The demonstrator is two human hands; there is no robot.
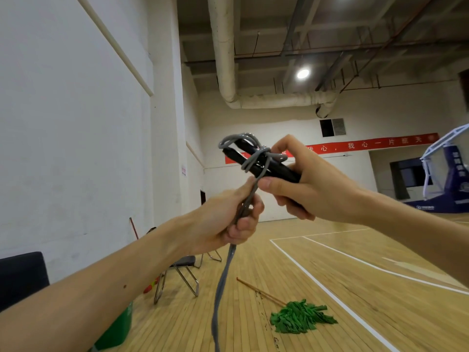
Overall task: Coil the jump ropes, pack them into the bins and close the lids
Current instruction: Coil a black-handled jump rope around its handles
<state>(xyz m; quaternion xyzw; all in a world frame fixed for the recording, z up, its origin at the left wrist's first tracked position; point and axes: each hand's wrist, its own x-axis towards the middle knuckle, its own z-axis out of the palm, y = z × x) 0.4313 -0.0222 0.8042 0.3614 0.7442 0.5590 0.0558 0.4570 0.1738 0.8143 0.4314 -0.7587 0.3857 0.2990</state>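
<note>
At chest height my right hand [309, 184] grips the two black handles [253, 161] of a jump rope, held side by side and pointing up to the left. Grey rope [256, 158] is looped around the handles. My left hand [228, 222], just below the handles, grips the bundled grey strands, and the rest of the rope [220, 288] hangs down from my fist toward the floor. No bin or lid can be made out for certain.
A green mop [299, 317] with a wooden stick lies on the wooden gym floor ahead. Folding chairs [182, 273] stand by the white wall on the left. A green container [119, 323] shows under my left forearm. A basketball stand [446, 174] is at far right.
</note>
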